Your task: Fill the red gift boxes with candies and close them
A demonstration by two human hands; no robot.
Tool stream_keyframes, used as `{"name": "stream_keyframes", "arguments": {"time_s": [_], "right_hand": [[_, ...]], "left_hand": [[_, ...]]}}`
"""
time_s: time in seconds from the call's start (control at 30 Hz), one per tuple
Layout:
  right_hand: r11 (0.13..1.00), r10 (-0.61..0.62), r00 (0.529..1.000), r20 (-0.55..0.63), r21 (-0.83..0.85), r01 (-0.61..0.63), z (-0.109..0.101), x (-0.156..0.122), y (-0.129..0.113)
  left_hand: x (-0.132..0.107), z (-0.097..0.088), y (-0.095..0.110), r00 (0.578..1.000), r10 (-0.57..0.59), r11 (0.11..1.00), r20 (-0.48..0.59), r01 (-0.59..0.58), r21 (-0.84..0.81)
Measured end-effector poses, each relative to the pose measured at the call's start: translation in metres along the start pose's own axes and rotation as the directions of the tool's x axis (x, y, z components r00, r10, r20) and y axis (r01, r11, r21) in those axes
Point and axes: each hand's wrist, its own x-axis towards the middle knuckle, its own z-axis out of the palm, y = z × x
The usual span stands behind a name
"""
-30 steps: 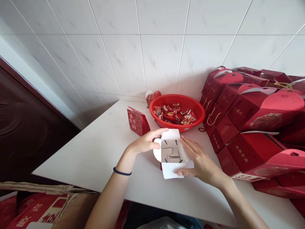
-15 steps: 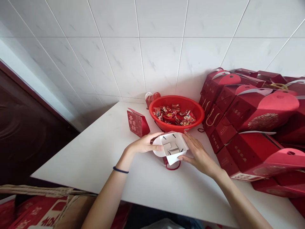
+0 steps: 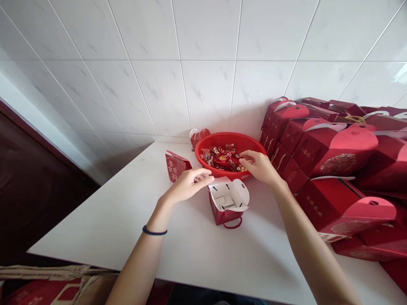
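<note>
A small red gift box (image 3: 225,217) with a white inside stands open-topped on the white table, its rounded flap raised on the right and a red cord handle hanging at the front. My left hand (image 3: 188,184) hovers at the box's left rear edge, fingers loosely bent and thumb apart, holding nothing. Over the right side of a red plastic basin (image 3: 203,163) is my right hand (image 3: 260,165), its fingers apart and reaching toward the wrapped sweets (image 3: 224,156). No sweet shows in its grasp.
A red folded card (image 3: 174,166) stands left of the basin, and a small red box (image 3: 199,136) is behind it against the tiled wall. Many red gift boxes (image 3: 327,152) are stacked along the right. Red packaging (image 3: 41,292) lies below the table's front left edge.
Both hands have let go of the gift box, which now stands on the table. My right hand has moved up over the basin; my left has drawn slightly back from the box.
</note>
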Motion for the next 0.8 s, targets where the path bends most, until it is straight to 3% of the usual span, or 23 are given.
{"name": "stream_keyframes", "arguments": {"time_s": [0.1,0.2,0.37,0.47,0.53,0.63,0.7,0.8], "right_hand": [[0.996,0.075,0.983,0.170,-0.063,-0.065,0.019,0.046,0.012],[0.991,0.120,0.936,0.332,-0.103,-0.090,0.038,0.077,0.022],[0.989,0.146,0.874,0.463,-0.088,-0.119,0.054,0.091,0.029],[0.992,0.105,0.902,0.419,0.023,-0.126,0.054,0.087,0.030],[0.982,0.080,0.943,0.324,0.135,-0.130,0.051,0.084,0.031],[0.936,0.092,0.990,0.110,0.329,-0.124,0.045,0.081,0.031],[0.880,0.122,0.993,-0.003,0.463,-0.106,0.041,0.080,0.031],[0.752,0.166,0.984,-0.060,0.653,-0.087,0.037,0.077,0.030]], "left_hand": [[0.005,-0.002,0.003,0.999,0.011,0.999,-0.051,-0.013,-0.038],[0.011,-0.004,0.001,0.996,0.036,0.998,-0.080,-0.040,-0.045],[0.030,-0.009,-0.004,0.989,0.080,0.993,-0.123,-0.090,-0.074],[0.054,-0.012,0.000,0.986,0.129,0.990,-0.104,-0.134,-0.042],[0.075,-0.011,0.004,0.990,0.137,0.990,-0.046,-0.135,0.033],[0.109,-0.005,0.008,0.991,0.012,0.959,0.130,-0.048,0.280],[0.128,0.002,0.007,0.965,-0.109,0.903,0.237,-0.004,0.430],[0.147,0.012,-0.002,0.943,-0.186,0.870,0.276,0.028,0.491]]}}
